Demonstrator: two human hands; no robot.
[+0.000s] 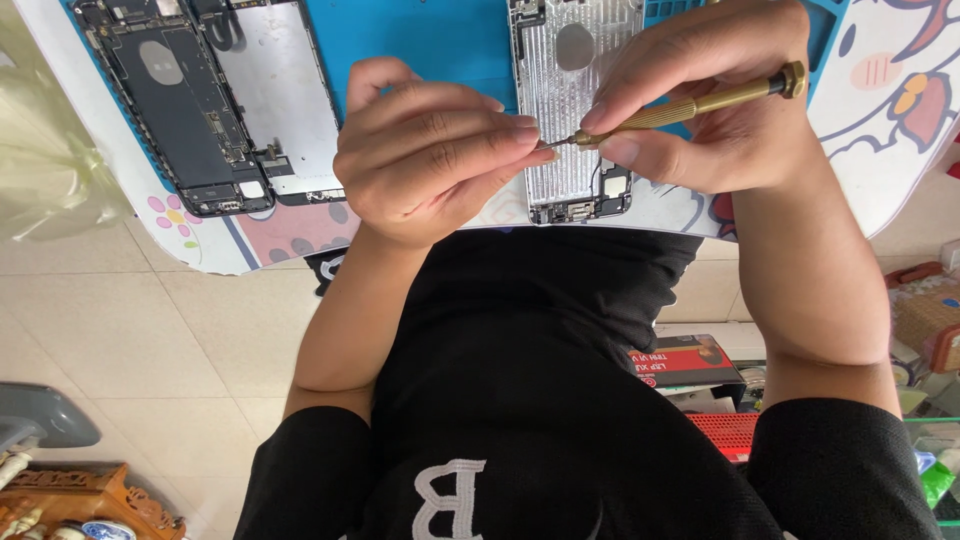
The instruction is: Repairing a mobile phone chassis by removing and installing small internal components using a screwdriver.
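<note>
Two hands, the left hand (430,150) and the right hand (700,100), are showing over the surface (890,150), and between them they are sharing one brass screwdriver (680,108). Three opened phone parts are lying on the one blue mat (420,40): a dark phone body (180,110) and a grey screen panel (280,90) side by side toward the left edge, and a silver phone shell (570,110) toward the middle. One red box (685,362) is sitting on the floor below the surface's near edge.
</note>
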